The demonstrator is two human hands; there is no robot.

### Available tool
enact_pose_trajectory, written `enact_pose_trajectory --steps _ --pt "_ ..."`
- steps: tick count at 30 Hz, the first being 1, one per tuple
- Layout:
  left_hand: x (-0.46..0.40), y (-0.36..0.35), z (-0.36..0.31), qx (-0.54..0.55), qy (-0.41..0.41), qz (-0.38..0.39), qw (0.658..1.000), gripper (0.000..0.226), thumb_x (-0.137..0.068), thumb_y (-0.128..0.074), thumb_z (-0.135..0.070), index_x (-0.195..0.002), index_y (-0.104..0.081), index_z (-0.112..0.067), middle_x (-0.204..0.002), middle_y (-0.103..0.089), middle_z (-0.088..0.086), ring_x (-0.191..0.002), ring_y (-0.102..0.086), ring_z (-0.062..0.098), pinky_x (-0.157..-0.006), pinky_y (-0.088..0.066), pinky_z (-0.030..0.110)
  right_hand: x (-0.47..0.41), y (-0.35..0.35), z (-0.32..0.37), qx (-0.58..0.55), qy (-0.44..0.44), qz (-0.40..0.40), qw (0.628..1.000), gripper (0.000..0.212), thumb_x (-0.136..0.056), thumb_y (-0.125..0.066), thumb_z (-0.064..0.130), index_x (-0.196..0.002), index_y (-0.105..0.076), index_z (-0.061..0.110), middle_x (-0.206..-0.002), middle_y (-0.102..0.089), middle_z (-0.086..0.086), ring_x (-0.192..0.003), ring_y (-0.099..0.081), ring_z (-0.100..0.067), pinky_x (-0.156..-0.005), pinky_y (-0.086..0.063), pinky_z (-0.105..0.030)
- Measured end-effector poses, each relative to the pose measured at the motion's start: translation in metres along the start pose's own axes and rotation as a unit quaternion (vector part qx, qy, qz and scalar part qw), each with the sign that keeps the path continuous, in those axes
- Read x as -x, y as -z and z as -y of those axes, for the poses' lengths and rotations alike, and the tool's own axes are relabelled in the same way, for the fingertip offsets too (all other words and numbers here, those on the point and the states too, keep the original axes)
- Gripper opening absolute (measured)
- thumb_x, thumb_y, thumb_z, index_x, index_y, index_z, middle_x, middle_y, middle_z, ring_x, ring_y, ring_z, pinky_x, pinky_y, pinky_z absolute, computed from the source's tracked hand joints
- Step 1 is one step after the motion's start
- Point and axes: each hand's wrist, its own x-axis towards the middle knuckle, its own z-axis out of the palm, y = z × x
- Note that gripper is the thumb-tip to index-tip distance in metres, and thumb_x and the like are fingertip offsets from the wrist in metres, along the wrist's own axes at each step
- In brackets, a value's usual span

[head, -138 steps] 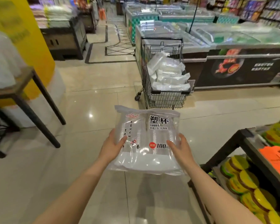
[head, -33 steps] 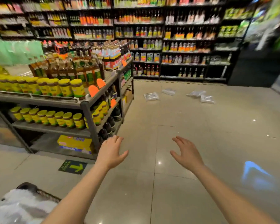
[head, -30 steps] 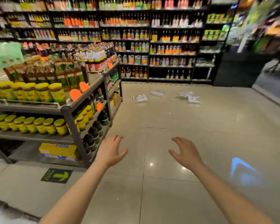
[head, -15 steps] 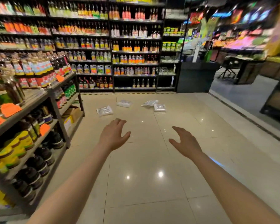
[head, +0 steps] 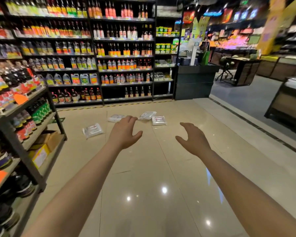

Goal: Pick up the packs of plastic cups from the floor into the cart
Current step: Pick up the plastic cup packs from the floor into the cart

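- Head view, the only one we're getting: four packs of plastic cups are lying on the floor further down the aisle, well out of reach.
- Nearest pack is sitting off to the left, close to the low rack of bottles. Second pack is partly hiding behind the fingertips of the left hand. Third pack and fourth pack are lying just beside each other, further right.
- Left hand is hanging in the air, palm down, fingers loosely spread, holding nothing.
- Right hand is doing the same: relaxed spread fingers with a slight curl, thumb out, nothing in it.
- Neither hand is touching a pack; both are floating above bare tile.
- The cart isn't showing anywhere in this shot, so how much is already sitting in it is anyone's guess from here.
- Progress-wise, I'd say at least four packs are waiting to be collected, and each one is going to need a bend down, a grab and a trip to the cart.
- My guess is the nearest pack on the left is looking like the obvious next grab, but that's just judging by how things are lying.
- Tall shelves at the back are packed with bottles; nothing task-related up there.
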Motion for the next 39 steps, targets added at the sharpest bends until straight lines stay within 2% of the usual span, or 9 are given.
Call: enact_pose_trajectory --steps 5,10,15,27,39 --pt "-0.092 -0.034 0.027 0.006 -0.017 0.005 1.000 0.061 -0.087 -0.055 -0.046 -0.138 -0.041 -0.015 -0.136 -0.047 0.003 -0.122 -0.045 0.021 -0.097 -0.041 0.037 -0.096 -0.026 -0.013 0.006 0.004 0.000 1.000 0.059 -0.089 -0.056 0.043 -0.142 -0.040 0.023 -0.144 -0.044 0.000 -0.130 -0.041 -0.020 -0.109 -0.033 -0.039" --pt "-0.166 -0.086 0.053 0.003 -0.011 0.036 0.999 0.062 -0.087 -0.054 -0.048 -0.139 -0.039 -0.017 -0.135 -0.047 0.002 -0.119 -0.047 0.020 -0.089 -0.047 0.036 -0.176 -0.059 -0.043 -0.001 0.000 0.020 1.000 0.061 -0.090 -0.055 0.042 -0.144 -0.037 0.024 -0.148 -0.039 0.000 -0.135 -0.036 -0.019 -0.111 -0.030 -0.039" --pt "-0.254 -0.146 0.066 0.004 -0.003 0.042 0.999 0.061 -0.088 -0.054 -0.048 -0.139 -0.039 -0.018 -0.136 -0.046 0.001 -0.122 -0.045 0.020 -0.094 -0.044 0.037 -0.268 -0.092 -0.094 -0.005 -0.002 0.033 0.999 0.062 -0.089 -0.055 0.043 -0.145 -0.035 0.025 -0.148 -0.038 0.001 -0.134 -0.036 -0.018 -0.110 -0.031 -0.036" --pt "-0.504 -0.259 0.088 0.004 0.005 0.060 0.998 0.059 -0.088 -0.053 -0.048 -0.137 -0.040 -0.019 -0.135 -0.047 -0.001 -0.120 -0.047 0.019 -0.093 -0.045 0.034 -0.511 -0.136 -0.214 -0.001 -0.025 0.065 0.998 0.063 -0.089 -0.055 0.045 -0.145 -0.032 0.028 -0.144 -0.040 0.004 -0.131 -0.039 -0.017 -0.100 -0.037 -0.033" --pt "-0.744 -0.404 0.201 0.033 0.026 0.084 0.996 0.058 -0.088 -0.051 -0.048 -0.136 -0.041 -0.018 -0.134 -0.048 -0.001 -0.123 -0.046 0.019 -0.091 -0.047 0.036 -0.760 -0.241 -0.288 0.018 -0.086 0.071 0.994 0.064 -0.088 -0.052 0.052 -0.144 -0.033 0.029 -0.144 -0.040 0.006 -0.130 -0.041 -0.018 -0.097 -0.040 -0.034"
